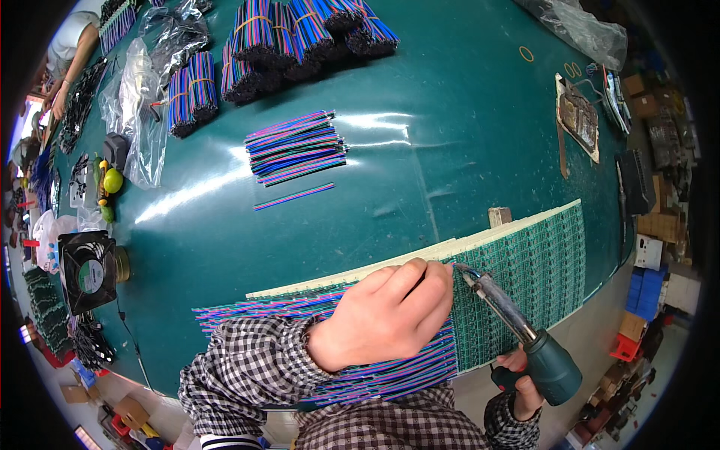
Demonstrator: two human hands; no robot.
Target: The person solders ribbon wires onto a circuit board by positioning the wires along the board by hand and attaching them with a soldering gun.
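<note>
My left hand point(397, 311) is closed in a pinch at the far edge of a green circuit board panel point(525, 270). A short multicoloured ribbon wire is in its fingertips, mostly hidden by the fingers. My right hand point(526, 390) is wrapped round the handle of a green soldering gun point(553, 367). The gun's metal tip points up and left, beside the left fingertips at the board. Many pink, blue and black ribbon wires point(397, 379) lie in rows over the panel's left part, under my left hand and forearm.
A loose stack of ribbon wires point(296, 150) lies mid-table, with a single strip point(294, 196) before it. Banded wire bundles point(300, 37) stand at the back. A black fan point(88, 271) is at left; a soldering iron stand point(579, 112) is at right. Another person's arm point(79, 56) shows far left.
</note>
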